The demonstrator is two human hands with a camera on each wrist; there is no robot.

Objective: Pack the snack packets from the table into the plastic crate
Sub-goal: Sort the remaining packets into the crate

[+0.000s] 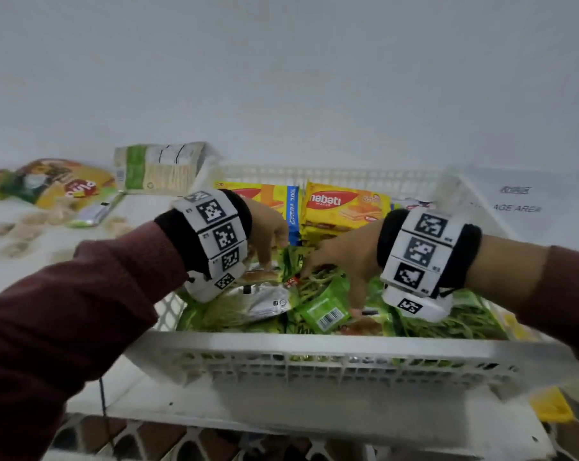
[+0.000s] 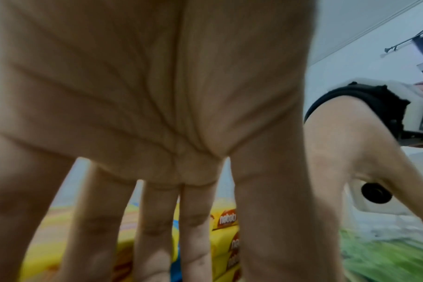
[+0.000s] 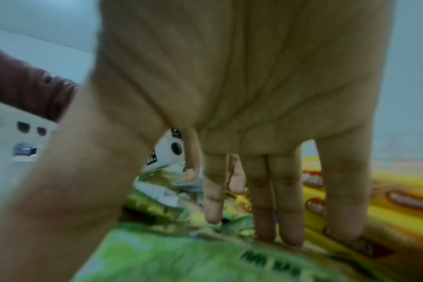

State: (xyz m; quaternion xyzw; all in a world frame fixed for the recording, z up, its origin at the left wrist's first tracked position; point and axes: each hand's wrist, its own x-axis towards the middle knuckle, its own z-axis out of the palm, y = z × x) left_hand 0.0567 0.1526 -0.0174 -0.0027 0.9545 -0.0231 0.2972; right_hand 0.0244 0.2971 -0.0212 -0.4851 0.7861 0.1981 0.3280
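Note:
A white plastic crate (image 1: 314, 344) sits on the table in front of me. It holds several green snack packets (image 1: 324, 304) at the front and yellow Nabati wafer packs (image 1: 344, 204) at the back. Both hands are inside the crate, fingers pointing down. My left hand (image 1: 268, 241) hovers over a silver-backed packet (image 1: 265, 301) with straight, spread fingers (image 2: 155, 229) and holds nothing; the wafer packs (image 2: 226, 219) show behind them. My right hand (image 1: 341, 261) touches a green packet (image 3: 181, 253) with straight fingertips (image 3: 290, 229), beside the yellow packs (image 3: 399, 200).
On the table left of the crate lie a yellow and green Pino packet (image 1: 65, 184), a pale green packet (image 1: 158, 168) leaning against the wall and a small silver sachet (image 1: 97, 211). A printed paper sign (image 1: 514, 201) is at the right. Something yellow (image 1: 551, 407) lies below the table edge.

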